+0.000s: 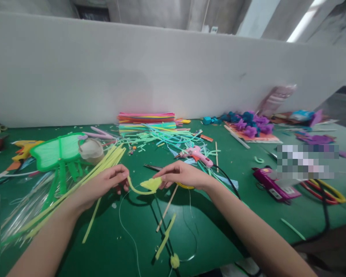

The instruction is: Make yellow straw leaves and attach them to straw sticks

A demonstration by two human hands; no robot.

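Observation:
Between my two hands hangs a yellow pipe cleaner [141, 192], curved downward, with a yellow fuzzy folded piece [151, 185] at its right end. My left hand [115, 180] pinches the free left end. The fingers of my right hand [180, 175] are closed on the fuzzy piece. Below lie a short yellow pipe cleaner length [166, 236], a small yellow pompom-like ball [175, 261], a thin wooden stick [167, 207] and a clear thread [129, 234]. Scissors [153, 167] lie partly hidden behind my right hand.
A pink glue gun [198, 154] rests behind my right hand. Yellow pipe cleaners [109, 163] and a green winged shape [60, 150] lie left. Colourful pipe cleaner bundles [147, 118] stand at the back. Purple and blue flowers [249, 125] and a magenta pouch [276, 188] are right.

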